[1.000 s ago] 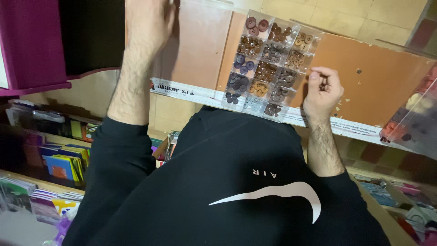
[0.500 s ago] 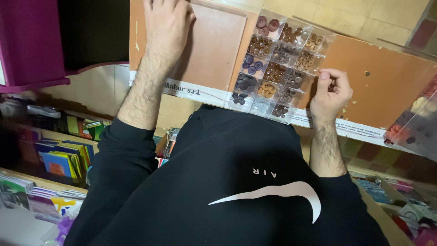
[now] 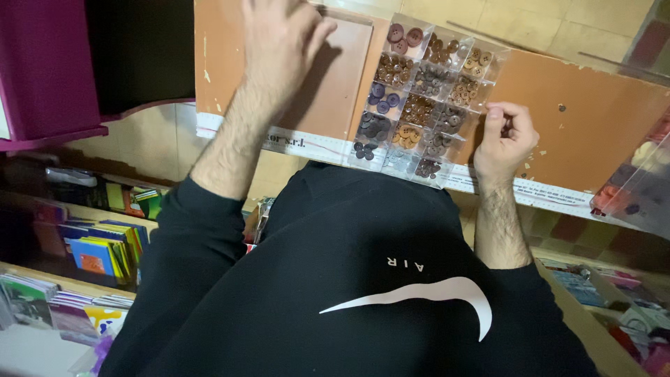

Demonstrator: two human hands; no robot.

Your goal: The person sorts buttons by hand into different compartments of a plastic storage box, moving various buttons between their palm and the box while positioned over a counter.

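A person in a black sweatshirt (image 3: 349,279) leans over an orange-brown worktop (image 3: 593,119), both bare forearms stretched forward. Between the two hands sits a clear plastic compartment box of buttons (image 3: 419,98), its small cells sorted by colour: dark purple and black ones nearest the body, brown and tan ones farther out, a pair of larger reddish buttons at the far corner.

The left hand (image 3: 283,42) lies with fingers spread on a flat brown lid or panel (image 3: 342,77) that rests just beside the box; it presses or rests there rather than gripping anything. The right hand (image 3: 506,139) is curled at the box's right edge, fingertips pinched together; whether a button sits between them is too small to tell.

A white printed strip (image 3: 314,145) runs along the worktop's near edge, below both hands. Under the left arm, shelves (image 3: 91,251) hold colourful booklets and packets. A magenta cabinet edge (image 3: 42,77) stands beyond the left hand, and another clear box with red contents (image 3: 631,188) sits well to the right of the right hand.
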